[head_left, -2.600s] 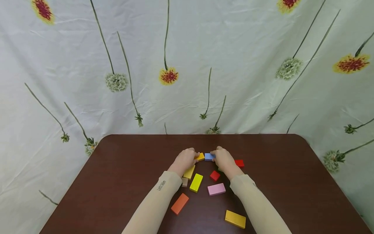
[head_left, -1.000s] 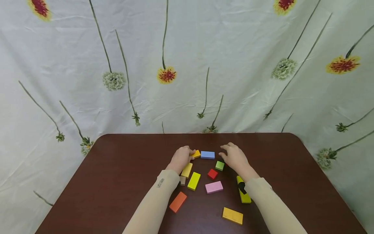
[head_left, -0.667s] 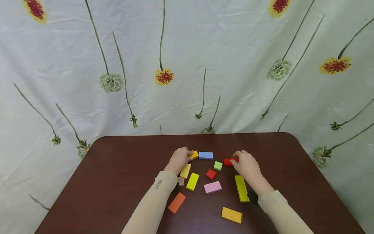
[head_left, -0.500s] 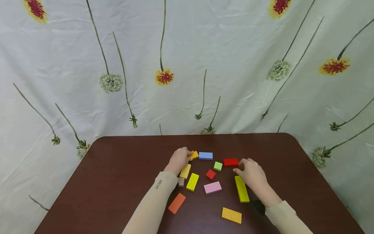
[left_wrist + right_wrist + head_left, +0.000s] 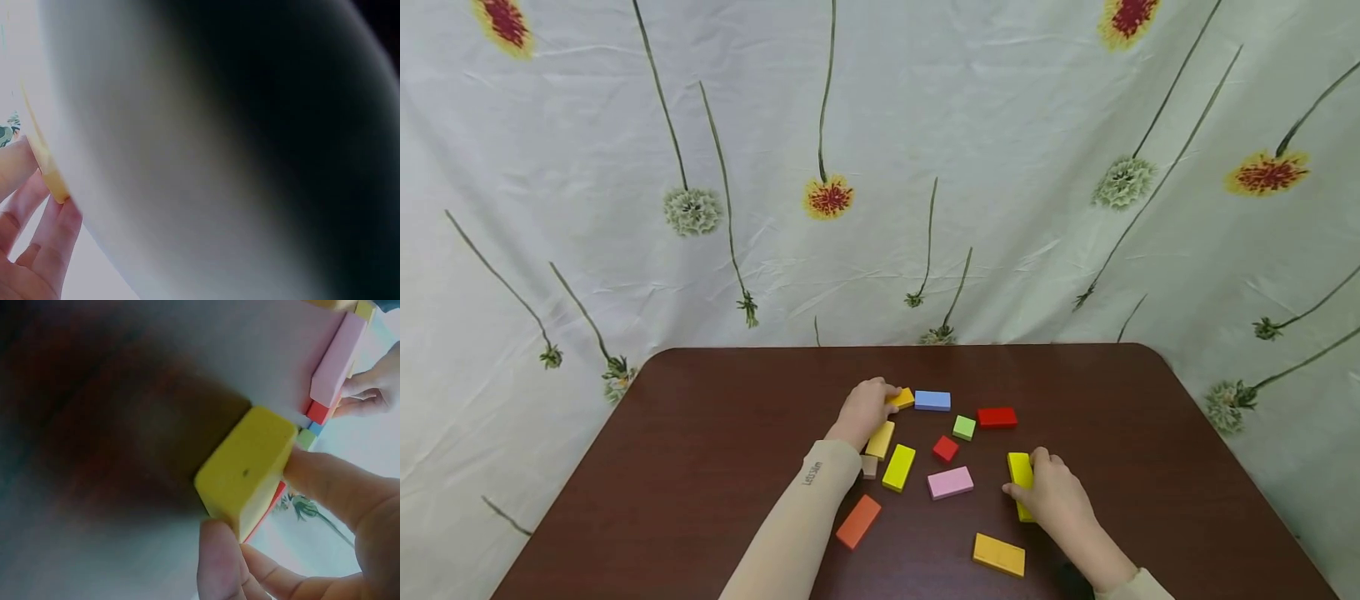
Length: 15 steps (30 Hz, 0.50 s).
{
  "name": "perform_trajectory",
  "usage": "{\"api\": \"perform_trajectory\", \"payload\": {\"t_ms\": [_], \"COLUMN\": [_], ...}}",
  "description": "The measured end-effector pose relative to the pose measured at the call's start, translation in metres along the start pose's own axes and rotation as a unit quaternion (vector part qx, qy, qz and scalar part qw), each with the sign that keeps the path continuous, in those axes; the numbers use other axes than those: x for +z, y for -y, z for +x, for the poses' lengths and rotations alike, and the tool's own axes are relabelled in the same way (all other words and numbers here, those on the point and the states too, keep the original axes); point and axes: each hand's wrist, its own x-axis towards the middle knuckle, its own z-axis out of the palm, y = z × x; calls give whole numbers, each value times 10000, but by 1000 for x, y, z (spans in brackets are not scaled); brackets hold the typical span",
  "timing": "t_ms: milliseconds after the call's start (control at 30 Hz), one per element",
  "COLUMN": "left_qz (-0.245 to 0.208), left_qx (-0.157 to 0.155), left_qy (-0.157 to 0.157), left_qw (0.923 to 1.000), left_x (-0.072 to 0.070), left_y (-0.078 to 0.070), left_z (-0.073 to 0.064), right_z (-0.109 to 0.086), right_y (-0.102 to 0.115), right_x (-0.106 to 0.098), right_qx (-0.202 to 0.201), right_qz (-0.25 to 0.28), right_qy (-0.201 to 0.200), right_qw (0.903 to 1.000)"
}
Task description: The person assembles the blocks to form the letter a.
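Left hand [image 5: 861, 412] pinches amber block [image 5: 906, 399]; right [image 5: 1057, 497] — yellow block [image 5: 1020, 470].

On the worktop [image 5: 737, 467], with the cloth [image 5: 880, 275] behind it, we have the left hand [image 5: 861, 412] at the back-left block [image 5: 906, 399], the back-middle block [image 5: 932, 401] just right of that block and the back-right block [image 5: 997, 417] farther right. The right hand [image 5: 1063, 500] straddles the rightmost block [image 5: 1020, 471]. Nearest us lie the front-left block [image 5: 859, 522] and, well apart to its right, the front-right block [image 5: 999, 555].
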Motion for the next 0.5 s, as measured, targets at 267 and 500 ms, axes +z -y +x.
{"api": "perform_trajectory", "payload": {"t_ms": [267,500], "left_qz": [4,9], "left_qx": [-48,-61], "left_qy": [17,26], "left_qw": [10000,10000], "left_x": [0,0], "left_y": [0,0], "left_z": [1,0], "right_z": [1,4], "right_y": [2,14], "right_x": [1,0], "right_qx": [62,-382], "right_qz": [-34,101], "right_qy": [-18,-361], "right_qw": [10000,9986]}}
